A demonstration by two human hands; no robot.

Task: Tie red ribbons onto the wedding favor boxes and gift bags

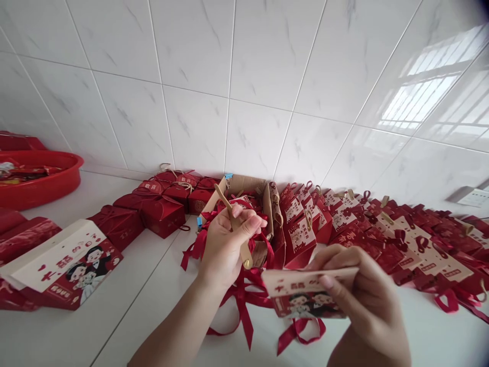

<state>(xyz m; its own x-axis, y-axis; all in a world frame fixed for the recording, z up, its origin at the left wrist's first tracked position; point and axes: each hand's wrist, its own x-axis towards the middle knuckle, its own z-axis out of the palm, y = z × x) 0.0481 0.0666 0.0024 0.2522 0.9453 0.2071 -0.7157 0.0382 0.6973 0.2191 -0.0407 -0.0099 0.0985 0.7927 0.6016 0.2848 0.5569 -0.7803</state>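
Note:
My left hand is closed around a tan strap handle with a gold stud at its lower end; the strap's other end sticks up past the fingers. In my right hand is a small red-and-cream gift box with a cartoon bridal couple on its front, pinched between thumb and fingers. Behind my left hand stands an open cardboard box filled with red ribbons and small pieces. Loose red ribbons trail from it onto the table, below both hands.
Rows of red-and-cream gift boxes line the wall on the right. At left are red boxes, a larger printed box and a red basin with wrapped items. A tiled wall bounds the white table.

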